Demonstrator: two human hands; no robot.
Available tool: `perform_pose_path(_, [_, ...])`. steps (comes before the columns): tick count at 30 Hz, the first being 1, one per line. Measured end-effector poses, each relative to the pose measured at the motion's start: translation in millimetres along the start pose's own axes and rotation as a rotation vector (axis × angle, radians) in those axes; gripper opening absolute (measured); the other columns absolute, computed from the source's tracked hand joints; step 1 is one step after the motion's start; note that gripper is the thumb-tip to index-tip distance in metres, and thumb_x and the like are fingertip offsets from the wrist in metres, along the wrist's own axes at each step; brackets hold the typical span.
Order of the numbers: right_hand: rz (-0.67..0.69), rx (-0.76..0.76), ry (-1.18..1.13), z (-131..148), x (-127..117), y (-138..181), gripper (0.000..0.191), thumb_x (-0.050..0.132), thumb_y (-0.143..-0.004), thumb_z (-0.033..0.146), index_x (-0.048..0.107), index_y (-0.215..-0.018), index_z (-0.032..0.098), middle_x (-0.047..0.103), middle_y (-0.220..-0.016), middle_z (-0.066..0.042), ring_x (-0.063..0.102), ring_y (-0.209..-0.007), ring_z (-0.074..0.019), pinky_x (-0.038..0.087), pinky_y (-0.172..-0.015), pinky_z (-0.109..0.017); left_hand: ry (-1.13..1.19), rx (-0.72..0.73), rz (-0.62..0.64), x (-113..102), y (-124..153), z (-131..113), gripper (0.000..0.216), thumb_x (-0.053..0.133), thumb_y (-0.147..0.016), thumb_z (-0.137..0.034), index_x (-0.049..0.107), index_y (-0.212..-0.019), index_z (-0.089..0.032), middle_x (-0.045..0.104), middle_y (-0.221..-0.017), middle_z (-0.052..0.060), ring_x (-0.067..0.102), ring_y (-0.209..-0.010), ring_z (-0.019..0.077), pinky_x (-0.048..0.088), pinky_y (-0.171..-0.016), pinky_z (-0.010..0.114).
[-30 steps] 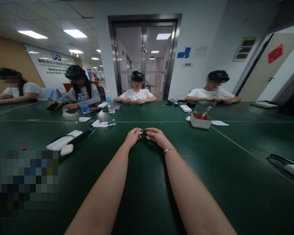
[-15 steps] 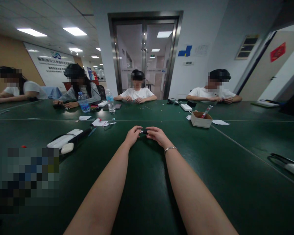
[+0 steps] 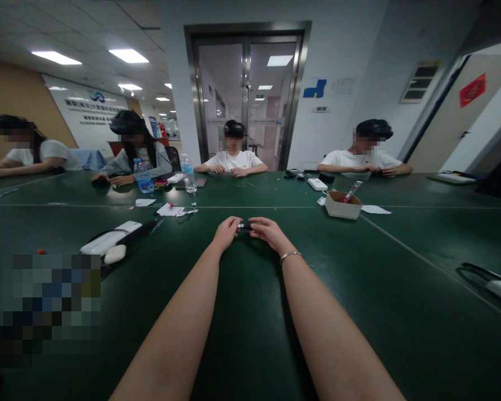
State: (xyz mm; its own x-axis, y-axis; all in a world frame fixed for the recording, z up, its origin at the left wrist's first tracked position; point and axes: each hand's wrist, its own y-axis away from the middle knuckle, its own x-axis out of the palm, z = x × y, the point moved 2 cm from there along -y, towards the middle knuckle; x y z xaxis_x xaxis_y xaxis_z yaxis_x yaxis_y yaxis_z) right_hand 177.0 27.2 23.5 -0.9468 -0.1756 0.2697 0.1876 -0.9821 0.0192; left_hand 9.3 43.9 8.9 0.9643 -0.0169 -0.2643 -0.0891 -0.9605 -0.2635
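White case (image 3: 111,239): lies on the green bench (image 3: 242,334), well left of my hands.
My left hand (image 3: 226,233): grip pinched on one end of a small dark piece (image 3: 245,225).
My right hand (image 3: 267,232): grip pinched on its other end, just above the bench.
Cardboard box (image 3: 343,205): further right, well apart.

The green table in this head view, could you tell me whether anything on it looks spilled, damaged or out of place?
Nothing stands out. The left hand and right hand pinch a small dark object between them above the green table. The cardboard box sits upright, both water bottles stand, and paper scraps lie loose but dry.
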Motion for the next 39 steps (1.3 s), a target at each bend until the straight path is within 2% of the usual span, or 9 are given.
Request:
perform_pose_path(6, [0.008, -0.004, -0.010, -0.9, -0.4, -1.0, 0.019, 0.065, -0.073, 0.002, 0.067, -0.088, 0.014, 0.066, -0.079, -0.004, 0.062, -0.061, -0.0093, 0.057, -0.058, -0.018, 0.048, 0.013, -0.001, -0.1, -2.4, 4.2, 0.028, 0.048, -0.077, -0.023, 0.061, -0.101, -0.019, 0.055, -0.073, 0.000, 0.050, -0.054, 0.0088, 0.040, -0.052, 0.020])
perform_pose_path(10, [-0.001, -0.013, -0.008, -1.2, -0.8, -1.1, 0.020, 0.065, -0.072, 0.002, 0.067, -0.088, 0.014, 0.065, -0.077, -0.003, 0.063, -0.060, -0.0092, 0.057, -0.059, -0.018, 0.030, 0.043, -0.012, 0.0, -2.7, 4.3, 0.029, 0.048, -0.075, -0.020, 0.062, -0.100, -0.018, 0.053, -0.072, 0.000, 0.050, -0.055, 0.0090, 0.039, -0.052, 0.020])
perform_pose_path(17, [0.003, -0.002, -0.001, -2.3, -1.4, -2.6, 0.021, 0.065, -0.073, 0.002, 0.066, -0.090, 0.014, 0.066, -0.078, -0.003, 0.063, -0.059, -0.0092, 0.057, -0.059, -0.019, 0.014, 0.008, -0.001, 0.0, -1.3, 1.1, 0.025, 0.050, -0.077, -0.025, 0.063, -0.097, -0.017, 0.057, -0.072, 0.001, 0.049, -0.056, 0.0098, 0.040, -0.054, 0.021])
perform_pose_path(25, [0.007, 0.005, 0.010, -0.8, -0.8, -1.4, 0.021, 0.062, -0.075, 0.000, 0.066, -0.090, 0.013, 0.066, -0.078, -0.004, 0.064, -0.061, -0.0099, 0.057, -0.060, -0.019, 0.012, 0.010, 0.013, 0.2, 1.0, -1.9, 0.027, 0.047, -0.082, -0.033, 0.063, -0.096, -0.016, 0.054, -0.065, 0.000, 0.049, -0.056, 0.0104, 0.039, -0.052, 0.021])
perform_pose_path(30, [-0.008, 0.011, 0.004, -0.1, -0.7, -0.2, 0.020, 0.063, -0.074, 0.000, 0.066, -0.090, 0.014, 0.066, -0.077, -0.003, 0.063, -0.059, -0.0089, 0.057, -0.058, -0.018, 0.041, -0.022, 0.026, 1.6, -0.7, 1.7, 0.034, 0.038, -0.087, -0.039, 0.063, -0.095, -0.016, 0.054, -0.063, 0.000, 0.048, -0.052, 0.0101, 0.038, -0.050, 0.020])
perform_pose_path(34, [-0.015, 0.011, -0.007, -0.7, -0.8, -0.9, 0.021, 0.064, -0.073, 0.000, 0.066, -0.089, 0.014, 0.066, -0.078, -0.003, 0.063, -0.058, -0.0090, 0.057, -0.059, -0.018, 0.035, -0.035, 0.011, 1.2, -0.9, 1.0, 0.027, 0.044, -0.082, -0.030, 0.062, -0.098, -0.018, 0.057, -0.076, 0.001, 0.049, -0.052, 0.0085, 0.038, -0.049, 0.020])
perform_pose_path(39, [-0.013, 0.010, 0.005, -1.9, -1.8, -2.2, 0.021, 0.063, -0.074, 0.000, 0.066, -0.090, 0.014, 0.066, -0.078, -0.003, 0.063, -0.058, -0.0096, 0.057, -0.058, -0.019, 0.032, 0.016, -0.013, -0.3, -0.8, 0.2, 0.029, 0.051, -0.074, -0.020, 0.061, -0.101, -0.017, 0.054, -0.072, 0.000, 0.050, -0.056, 0.0092, 0.041, -0.054, 0.021])
